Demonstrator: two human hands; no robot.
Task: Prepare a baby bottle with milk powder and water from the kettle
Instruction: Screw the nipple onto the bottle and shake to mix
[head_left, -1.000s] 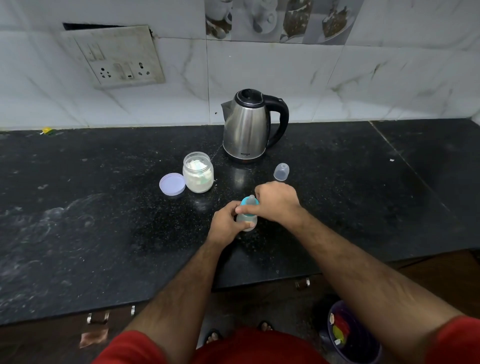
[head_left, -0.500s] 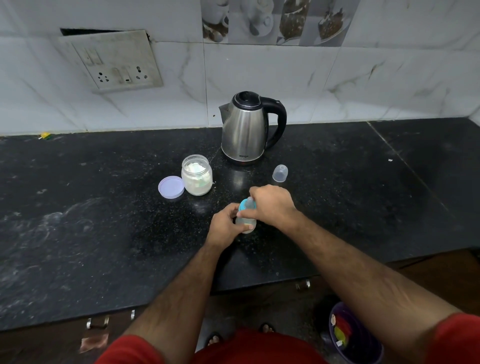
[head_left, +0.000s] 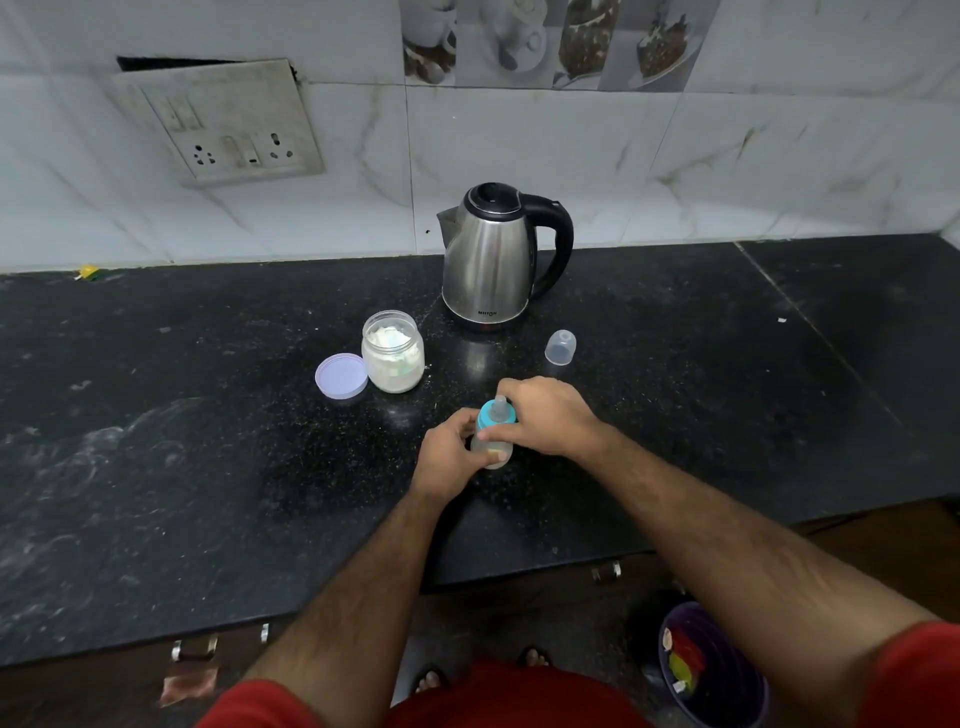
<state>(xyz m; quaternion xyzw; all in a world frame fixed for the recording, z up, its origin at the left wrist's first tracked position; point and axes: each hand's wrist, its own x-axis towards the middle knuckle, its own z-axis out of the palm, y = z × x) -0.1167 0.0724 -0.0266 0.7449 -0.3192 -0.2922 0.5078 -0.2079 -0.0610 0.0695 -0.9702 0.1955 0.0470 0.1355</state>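
Observation:
A small baby bottle (head_left: 493, 448) with a teal collar and clear teat stands on the black counter (head_left: 208, 441), with pale liquid in its lower part. My left hand (head_left: 449, 457) wraps its body from the left. My right hand (head_left: 545, 415) grips the teal collar from the right. Behind them stands a steel kettle (head_left: 491, 260) with a black handle and its lid down. An open glass jar of white milk powder (head_left: 393, 351) sits to the left, its lilac lid (head_left: 341, 375) flat beside it. The bottle's clear cap (head_left: 560, 347) rests right of the kettle.
A socket plate (head_left: 218, 122) hangs loose on the tiled wall behind. The counter's front edge runs just below my forearms, with drawer handles (head_left: 195, 649) under it. A purple bin (head_left: 711, 670) stands on the floor at lower right, near my feet.
The view has shifted slightly. My right hand has turned a little on the collar, so more of the teal ring and teat shows. The bottle stays where it was.

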